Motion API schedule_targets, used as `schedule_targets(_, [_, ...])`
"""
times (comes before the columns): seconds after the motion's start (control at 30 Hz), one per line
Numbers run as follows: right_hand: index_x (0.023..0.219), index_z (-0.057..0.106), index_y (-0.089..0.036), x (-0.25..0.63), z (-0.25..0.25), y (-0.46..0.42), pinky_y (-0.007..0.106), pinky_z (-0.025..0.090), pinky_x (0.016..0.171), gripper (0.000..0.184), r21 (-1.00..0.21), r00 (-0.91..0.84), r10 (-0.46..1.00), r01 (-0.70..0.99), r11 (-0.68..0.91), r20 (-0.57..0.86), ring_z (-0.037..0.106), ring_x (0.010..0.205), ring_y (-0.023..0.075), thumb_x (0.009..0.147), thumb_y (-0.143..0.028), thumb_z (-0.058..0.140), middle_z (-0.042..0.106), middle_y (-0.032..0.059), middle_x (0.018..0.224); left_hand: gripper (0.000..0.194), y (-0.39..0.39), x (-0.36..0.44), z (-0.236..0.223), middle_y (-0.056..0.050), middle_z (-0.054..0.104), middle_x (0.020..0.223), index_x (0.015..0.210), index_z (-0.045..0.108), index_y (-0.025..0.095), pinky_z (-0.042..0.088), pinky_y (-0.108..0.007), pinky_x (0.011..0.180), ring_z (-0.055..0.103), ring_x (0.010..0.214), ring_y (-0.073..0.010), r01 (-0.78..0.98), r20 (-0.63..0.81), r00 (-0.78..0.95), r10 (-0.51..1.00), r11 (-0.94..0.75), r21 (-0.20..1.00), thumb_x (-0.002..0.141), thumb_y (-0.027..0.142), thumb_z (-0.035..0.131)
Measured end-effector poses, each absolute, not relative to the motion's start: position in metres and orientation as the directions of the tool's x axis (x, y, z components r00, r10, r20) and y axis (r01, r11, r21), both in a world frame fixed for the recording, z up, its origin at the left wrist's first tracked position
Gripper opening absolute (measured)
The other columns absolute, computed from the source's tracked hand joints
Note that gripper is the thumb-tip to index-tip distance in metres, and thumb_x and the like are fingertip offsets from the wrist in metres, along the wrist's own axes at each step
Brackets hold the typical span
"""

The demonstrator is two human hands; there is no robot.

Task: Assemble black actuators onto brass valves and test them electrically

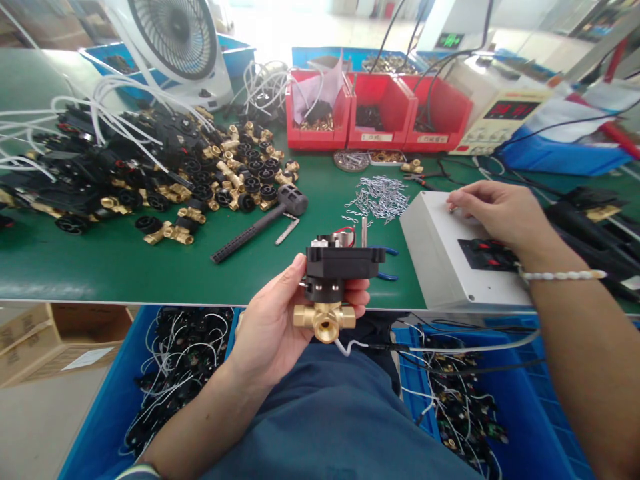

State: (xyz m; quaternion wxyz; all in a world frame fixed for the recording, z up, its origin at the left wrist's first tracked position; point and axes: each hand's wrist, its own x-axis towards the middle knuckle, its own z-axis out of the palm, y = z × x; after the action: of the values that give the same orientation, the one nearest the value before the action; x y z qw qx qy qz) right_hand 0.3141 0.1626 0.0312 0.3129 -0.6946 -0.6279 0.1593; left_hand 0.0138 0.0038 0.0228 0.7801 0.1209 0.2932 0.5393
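My left hand (273,320) grips a valve assembly (333,280) in front of the table edge: a black actuator housing on top, a brass three-way body below, with a white wire trailing from it. My right hand (493,210) rests on top of a white test box (440,257), fingers curled with the fingertips pressing near its far edge. The box carries a black panel with red terminals beside my wrist.
A pile of black and brass valve parts (165,173) with white wires fills the left of the green table (100,260). A black mallet (260,223), loose metal clips (380,197), three red bins (377,110), a fan (175,40) and a power supply (505,113) stand behind. Blue crates (105,413) of wired parts sit below.
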Motion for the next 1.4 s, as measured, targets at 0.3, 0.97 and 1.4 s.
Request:
schedule_targets(0.3, [0.072,0.071,-0.020,0.313,0.033,0.163,0.028,0.041,0.063,0.009,-0.622,0.181,0.971,0.782,-0.045,0.157,0.054,0.060,0.0145,0.075,-0.028,0.070,0.065,0.0016,0.065,0.060,0.006,0.012,0.024,-0.010,0.071,0.066,0.090,0.076,0.007,0.062,-0.024,0.056,0.070,0.056,-0.0142,-0.837,-0.324,0.371,0.870,0.464,0.289,0.107,0.027,0.022])
schedule_targets(0.97, [0.093,0.076,-0.018,0.309,0.038,0.169,0.027,0.036,0.067,0.011,-0.497,0.269,0.957,0.849,-0.181,0.111,0.051,0.064,0.0113,0.093,-0.019,0.065,0.065,-0.0003,0.072,0.024,0.006,0.006,0.016,0.000,0.058,0.055,0.089,0.073,0.012,0.056,-0.020,0.050,0.056,0.046,-0.0091,-0.874,-0.071,0.433,0.899,0.437,0.212,0.096,0.031,0.060])
schedule_targets(1.4, [0.078,0.071,-0.018,0.299,0.047,0.163,0.028,0.036,0.069,0.017,-0.511,0.339,0.938,0.821,-0.256,0.073,0.052,0.064,0.0116,0.094,-0.014,0.066,0.061,-0.0018,0.067,0.017,0.008,0.008,0.016,-0.001,0.065,0.058,0.091,0.077,0.014,0.061,-0.023,0.055,0.061,0.048,-0.0104,-0.873,-0.037,0.434,0.900,0.430,0.229,0.077,0.023,0.079])
